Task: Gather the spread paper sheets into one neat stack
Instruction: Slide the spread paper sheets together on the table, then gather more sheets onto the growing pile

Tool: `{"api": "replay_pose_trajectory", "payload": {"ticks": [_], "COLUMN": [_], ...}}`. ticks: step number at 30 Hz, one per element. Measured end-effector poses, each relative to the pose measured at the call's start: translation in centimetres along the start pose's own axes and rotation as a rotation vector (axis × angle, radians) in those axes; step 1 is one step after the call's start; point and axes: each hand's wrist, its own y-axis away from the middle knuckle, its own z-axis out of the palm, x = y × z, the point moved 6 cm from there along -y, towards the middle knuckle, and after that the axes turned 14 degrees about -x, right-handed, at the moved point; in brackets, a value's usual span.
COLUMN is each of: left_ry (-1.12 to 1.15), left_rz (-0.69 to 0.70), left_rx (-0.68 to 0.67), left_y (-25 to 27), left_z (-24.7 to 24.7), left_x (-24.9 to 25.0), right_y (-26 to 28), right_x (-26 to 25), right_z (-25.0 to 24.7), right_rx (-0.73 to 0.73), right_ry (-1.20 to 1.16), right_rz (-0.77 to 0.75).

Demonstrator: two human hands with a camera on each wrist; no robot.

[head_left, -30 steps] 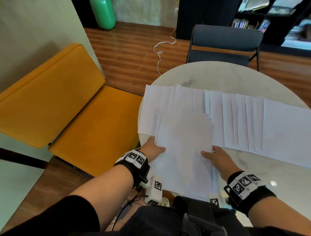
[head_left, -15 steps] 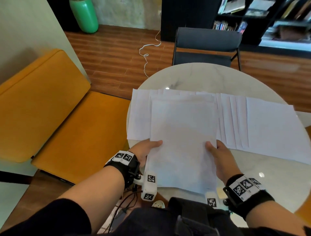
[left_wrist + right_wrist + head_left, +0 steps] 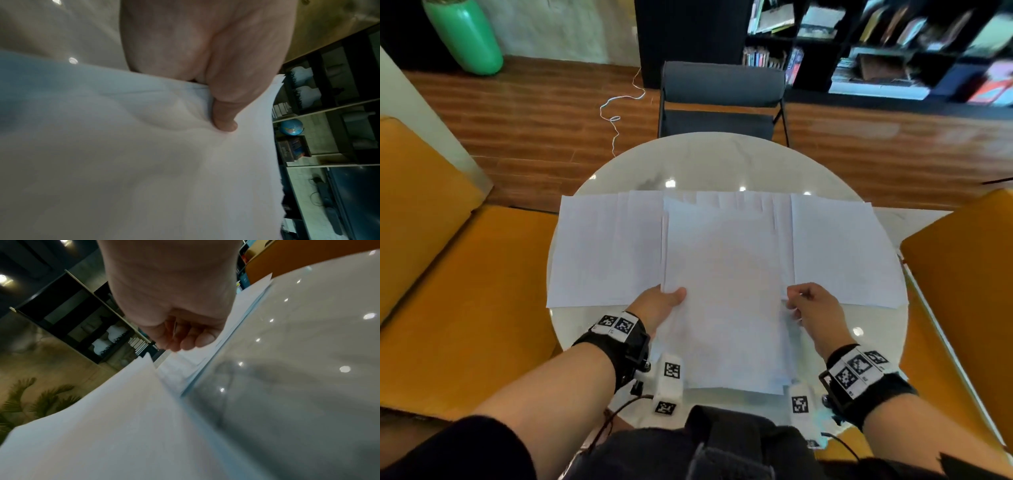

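A gathered stack of white paper sheets (image 3: 722, 291) lies in the middle of the round white table (image 3: 722, 161), its near end hanging past the table's front edge. My left hand (image 3: 664, 301) grips the stack's left edge with the thumb (image 3: 224, 120) pressed on top of the paper (image 3: 144, 162). My right hand (image 3: 808, 305) is at the stack's right edge, its fingers curled and pinching a sheet edge (image 3: 180, 337). More sheets are spread out from under the stack to the left (image 3: 606, 250) and to the right (image 3: 839, 253).
A dark chair (image 3: 722, 96) stands at the table's far side. Orange benches flank the table on the left (image 3: 465, 291) and right (image 3: 962, 274). A white cable (image 3: 616, 113) lies on the wooden floor, with a green vase (image 3: 465, 37) and bookshelves (image 3: 876, 44) behind.
The held stack has shifted right, from the left part of the spread row to its middle, covering more sheets. My right hand's fingers have curled at the stack's right edge.
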Motion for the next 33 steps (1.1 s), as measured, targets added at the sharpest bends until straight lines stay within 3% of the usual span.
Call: {"api": "replay_pose_trajectory", "payload": {"ticks": [4, 8, 12, 17, 19, 24, 29, 31, 33], "left_ry": [-0.045, -0.115, -0.102, -0.078, -0.084, -0.081, -0.112, -0.125, -0.142], "left_rz": [-0.028, -0.09, -0.121, -0.14, -0.146, -0.139, -0.164, -0.175, -0.19], "left_rx": [-0.004, 0.111, 0.224, 0.336, 0.36, 0.394, 0.402, 0.405, 0.399], "left_y": [-0.9, -1.1, -1.2, -0.7, -0.6, -0.5, -0.3, -0.3, -0.2], "left_z": [2.4, 3.4, 3.4, 3.3, 3.3, 3.1, 3.4, 3.4, 3.3], "left_x": [-0.8, -1.7, -2.7, -3.2, -3.3, -3.5, -3.2, -3.1, -3.2], "right_y": [-1.2, -3.5, -5.8, -8.3, -8.3, -7.7, -8.1, -8.4, -8.4], "right_x": [1.1, 2.7, 4.4, 6.7, 6.8, 6.1, 5.7, 5.8, 5.7], "right_z": [-7.3, -13.1, -16.4, -16.8, -16.3, -16.2, -17.6, -17.7, -17.4], "right_rx": [0.23, 0.324, 0.235, 0.039, 0.036, 0.079, 0.178, 0.146, 0.091], "right_ry": [0.223, 0.459, 0.688, 0.841, 0.909, 0.877, 0.61, 0.474, 0.521], "right_rz": [0.013, 0.095, 0.321, 0.377, 0.365, 0.322, 0.288, 0.284, 0.306]}}
